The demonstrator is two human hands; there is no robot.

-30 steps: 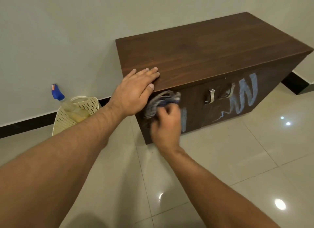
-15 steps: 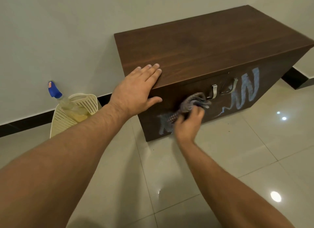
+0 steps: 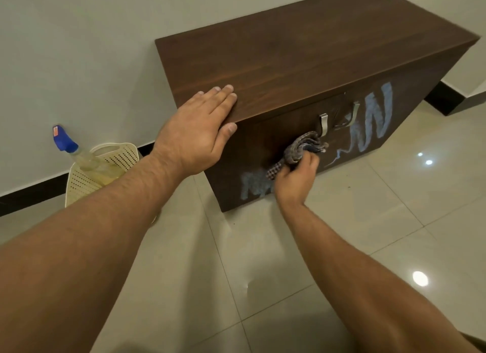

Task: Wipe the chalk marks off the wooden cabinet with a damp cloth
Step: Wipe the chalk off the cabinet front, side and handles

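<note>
A low dark wooden cabinet [image 3: 302,55] stands on the tiled floor against the wall. Pale blue chalk marks show on its front: a smeared patch [image 3: 253,185] at the lower left and zigzag strokes [image 3: 376,116] at the right. My left hand [image 3: 200,134] lies flat on the cabinet's top front corner, fingers together. My right hand [image 3: 295,179] grips a bunched checked cloth [image 3: 302,148] and presses it against the front, between the two chalk patches, just below two metal handles [image 3: 338,119].
A cream perforated plastic basket [image 3: 105,168] stands by the wall to the left, with a blue-topped spray bottle [image 3: 76,152] in it. Black skirting runs along the wall. Glossy tiles [image 3: 368,221] reflect ceiling lights.
My right hand with the cloth has swept from the cabinet's left edge to the right across the front, uncovering the smeared chalk patch. My left hand has stayed on the top.
</note>
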